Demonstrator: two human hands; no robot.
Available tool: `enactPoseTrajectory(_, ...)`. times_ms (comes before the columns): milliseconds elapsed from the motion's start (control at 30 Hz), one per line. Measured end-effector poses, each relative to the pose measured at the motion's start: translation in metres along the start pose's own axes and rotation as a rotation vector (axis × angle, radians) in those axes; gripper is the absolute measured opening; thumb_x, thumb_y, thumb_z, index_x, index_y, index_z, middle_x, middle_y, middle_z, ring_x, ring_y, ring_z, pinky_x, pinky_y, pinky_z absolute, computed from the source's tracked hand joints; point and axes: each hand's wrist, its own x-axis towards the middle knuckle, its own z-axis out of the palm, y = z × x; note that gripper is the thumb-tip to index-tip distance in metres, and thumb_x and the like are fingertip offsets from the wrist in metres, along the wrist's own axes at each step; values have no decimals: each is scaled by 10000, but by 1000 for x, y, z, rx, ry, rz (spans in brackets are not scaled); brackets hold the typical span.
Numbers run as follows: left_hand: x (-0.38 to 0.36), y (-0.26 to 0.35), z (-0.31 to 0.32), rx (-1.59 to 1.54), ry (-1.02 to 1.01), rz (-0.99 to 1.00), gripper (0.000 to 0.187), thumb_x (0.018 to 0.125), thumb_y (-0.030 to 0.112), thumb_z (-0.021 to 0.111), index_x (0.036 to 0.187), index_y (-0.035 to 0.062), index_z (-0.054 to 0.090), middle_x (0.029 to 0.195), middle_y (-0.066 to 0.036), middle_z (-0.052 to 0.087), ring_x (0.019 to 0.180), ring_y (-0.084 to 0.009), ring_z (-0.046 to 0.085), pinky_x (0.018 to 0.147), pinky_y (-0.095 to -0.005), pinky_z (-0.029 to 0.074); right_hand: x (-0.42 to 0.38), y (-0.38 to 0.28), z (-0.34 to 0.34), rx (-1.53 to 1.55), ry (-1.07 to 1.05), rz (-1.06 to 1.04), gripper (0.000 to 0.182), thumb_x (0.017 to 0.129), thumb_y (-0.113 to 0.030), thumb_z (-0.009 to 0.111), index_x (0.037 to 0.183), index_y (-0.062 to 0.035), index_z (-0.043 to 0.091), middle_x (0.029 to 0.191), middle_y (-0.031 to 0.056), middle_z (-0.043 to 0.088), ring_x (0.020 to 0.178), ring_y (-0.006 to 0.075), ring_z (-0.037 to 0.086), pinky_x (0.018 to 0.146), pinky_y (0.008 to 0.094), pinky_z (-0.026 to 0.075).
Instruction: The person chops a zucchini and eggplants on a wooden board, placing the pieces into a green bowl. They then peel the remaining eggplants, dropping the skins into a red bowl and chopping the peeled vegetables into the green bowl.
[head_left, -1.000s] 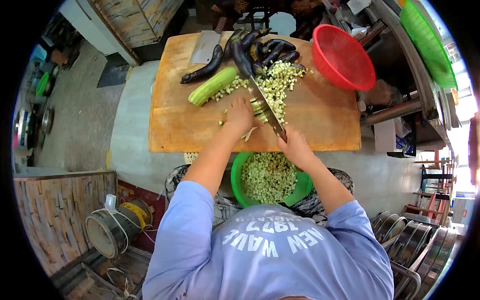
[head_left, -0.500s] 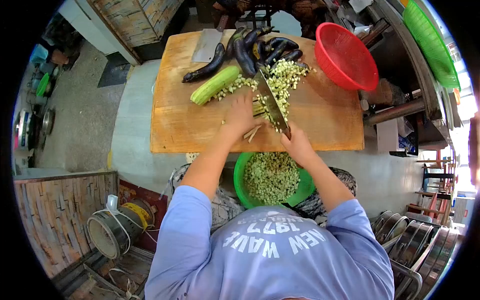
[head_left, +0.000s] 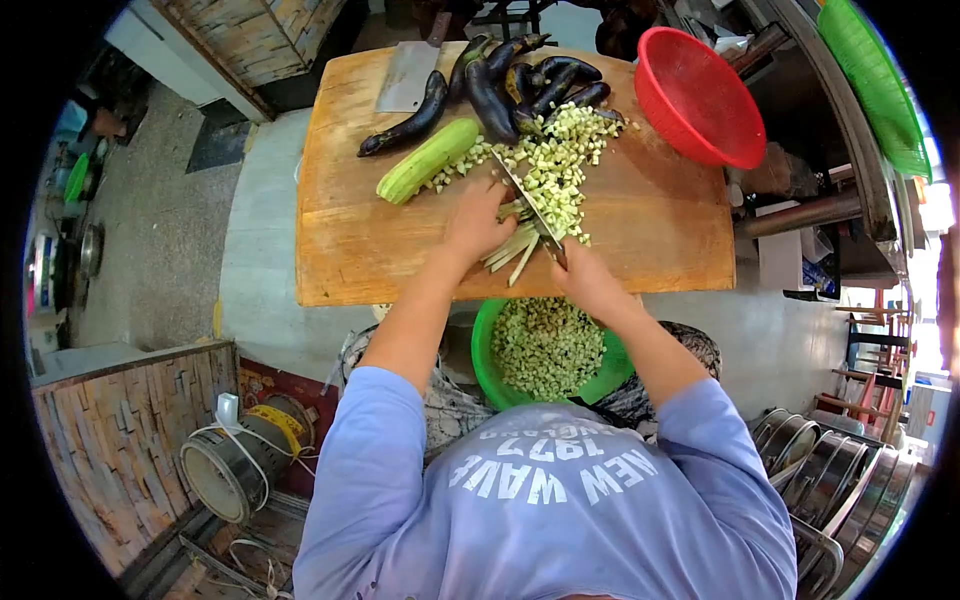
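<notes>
My right hand [head_left: 588, 282] is closed round the handle of a kitchen knife [head_left: 528, 203], its blade slanting up and left across the wooden board. My left hand [head_left: 476, 218] lies just left of the blade, fingers curled over a bundle of pale green vegetable strips [head_left: 515, 248] whose ends fan out toward me. Diced pieces [head_left: 560, 165] are heaped along the blade's right side. A long, pale green vegetable [head_left: 428, 162], seemingly peeled, rests beyond my left hand. Several dark purple eggplants [head_left: 488, 102] are piled at the back of the board.
A cleaver [head_left: 408, 78] lies flat at the board's [head_left: 345, 245] back left. A red plastic basket [head_left: 695, 100] stands at its right corner. Below the front edge, a green basin [head_left: 483, 345] between my knees holds diced vegetable. A metal cylinder with a cable [head_left: 225, 470] stands lower left.
The blade has shifted slightly left along the strips toward my left hand, and more dice lie on its right. The strip ends are more fanned out. The view has tilted slightly.
</notes>
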Motion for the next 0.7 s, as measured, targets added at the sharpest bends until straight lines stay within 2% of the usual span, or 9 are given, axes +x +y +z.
enactPoseTrajectory(67, -1, 2, -2, 35, -25, -51, 324, 756, 240, 655, 1011, 57, 574, 1028, -138, 533, 1036, -318, 487, 871, -424, 427, 4, 5, 14, 38, 49, -17, 201, 835, -138, 546, 901, 43, 488, 776, 258, 592, 775, 412, 596, 668, 476, 457)
enactPoseTrajectory(200, -3, -1, -2, -42, 9, 14, 349, 772, 249, 647, 1059, 65, 573, 1045, -137, 527, 1040, -315, 486, 871, -415, 430, -5, 18, 12, 182, 130, -54, 175, 837, -141, 547, 882, 15, 482, 718, 222, 565, 696, 403, 572, 615, 460, 438)
enactPoseTrajectory(300, -7, -7, -1, -44, 41, 43, 368, 778, 243, 649, 1097, 77, 571, 1057, -135, 530, 1048, -318, 486, 864, -412, 434, -25, 5, -6, 81, 156, -54, 165, 833, -133, 549, 855, 13, 472, 695, 216, 543, 666, 396, 558, 601, 450, 429)
enactPoseTrajectory(367, -6, -9, 0, -70, 148, 66, 368, 783, 233, 648, 1111, 84, 573, 1051, -134, 539, 1046, -320, 491, 858, -411, 439, -36, -5, -19, 47, 58, -56, 157, 831, -128, 549, 851, 9, 474, 707, 222, 547, 687, 401, 562, 615, 453, 432)
enactPoseTrajectory(467, -7, -7, -4, -49, 10, 5, 342, 787, 211, 643, 1096, 80, 576, 1046, -141, 544, 1033, -331, 502, 859, -411, 437, -37, 0, -21, 1, 19, -80, 159, 837, -124, 549, 877, 18, 491, 679, 204, 537, 635, 364, 541, 595, 433, 425)
enactPoseTrajectory(500, -9, -5, -5, -77, 32, 28, 313, 783, 202, 640, 1059, 70, 575, 1049, -155, 538, 1013, -337, 512, 850, -416, 437, -35, 2, -20, -9, 17, -87, 163, 841, -123, 549, 892, 24, 499, 663, 194, 531, 604, 344, 529, 581, 422, 421)
enactPoseTrajectory(600, -12, -2, -5, -114, 105, 47, 286, 773, 198, 642, 1017, 66, 573, 1032, -155, 535, 1010, -336, 508, 840, -418, 437, -22, -1, -22, 44, -87, -26, 169, 832, -130, 547, 863, 21, 478, 736, 241, 575, 717, 423, 574, 641, 467, 446)
enactPoseTrajectory(700, -12, 3, -8, -26, 27, -48, 258, 771, 192, 638, 987, 67, 572, 1006, -146, 537, 1005, -333, 506, 835, -415, 436, -3, -1, 1, -14, -19, -41, 171, 841, -131, 546, 868, 24, 479, 729, 238, 574, 706, 413, 576, 635, 456, 452)
